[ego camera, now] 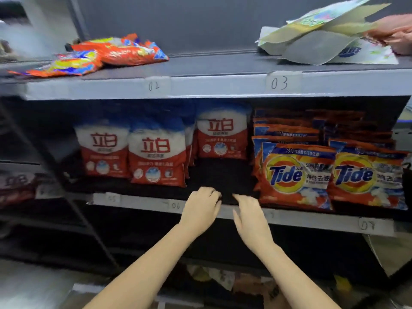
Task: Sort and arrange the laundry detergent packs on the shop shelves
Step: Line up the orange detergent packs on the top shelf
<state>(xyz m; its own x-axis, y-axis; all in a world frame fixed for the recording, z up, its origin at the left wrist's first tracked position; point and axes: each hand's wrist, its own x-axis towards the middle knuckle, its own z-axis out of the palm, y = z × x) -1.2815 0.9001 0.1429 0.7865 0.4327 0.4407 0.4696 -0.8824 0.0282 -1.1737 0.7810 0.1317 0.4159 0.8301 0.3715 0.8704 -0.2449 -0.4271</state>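
We see a bare stretch of middle shelf open between the red-and-white packs and the Tide stacks, another pack blocking the back.

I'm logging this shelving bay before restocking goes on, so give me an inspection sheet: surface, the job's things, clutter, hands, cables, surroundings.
Surface: middle shelf has a dark bare gap at the front centre; edge tags read 02 and 03 on the upper shelf.
Job's things: red-and-white packs upright at left; Tide packs in rows at right; orange packs lying flat on the upper shelf.
Clutter: flattened pale bags on the upper shelf at right, another person's hand on them.
Hands: left hand and right hand at the shelf edge, holding nothing.
Cables: nothing seen.
Surroundings: lower shelves dark, contents unclear.
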